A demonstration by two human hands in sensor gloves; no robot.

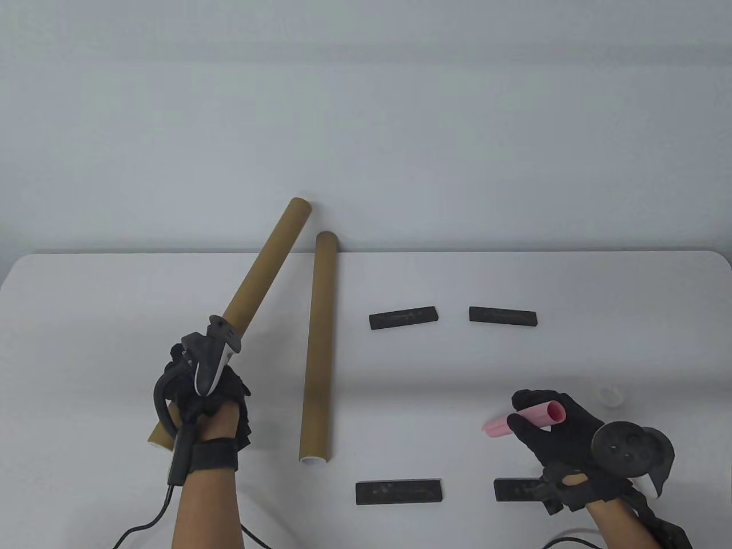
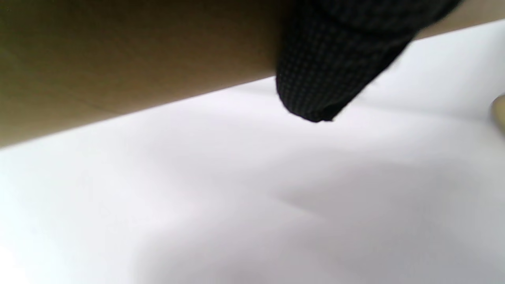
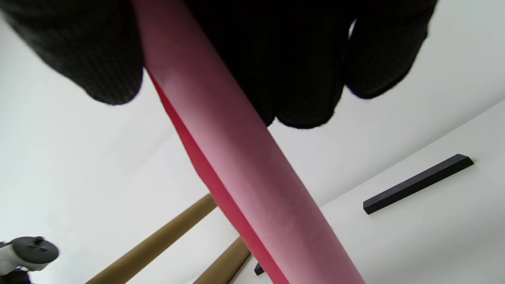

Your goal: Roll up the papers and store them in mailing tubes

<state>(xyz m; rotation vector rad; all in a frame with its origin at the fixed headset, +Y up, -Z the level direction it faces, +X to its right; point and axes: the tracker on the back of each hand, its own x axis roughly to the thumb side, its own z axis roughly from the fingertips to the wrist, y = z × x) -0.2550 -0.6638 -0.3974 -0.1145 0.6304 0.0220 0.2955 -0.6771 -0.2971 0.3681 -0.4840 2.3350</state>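
The left hand point(image 1: 200, 394) is gripping a raised tube point(image 1: 260, 274); the right hand point(image 1: 563, 434) is clasping the pink roll point(image 1: 529, 420). Keeping that roll tight and lined up with the tube's mouth should ease insertion.

I see four black bars lying flat on the white table point(image 1: 629, 354), laid out as a loose rectangle. The far-left bar point(image 1: 404, 318) and far-right bar point(image 1: 502, 316) sit near each other in a row. The near-left bar point(image 1: 398, 492) lies closer to me, and the near-right bar point(image 1: 514, 490) is partly hidden. A small white cap point(image 1: 611, 396) rests near the right side.
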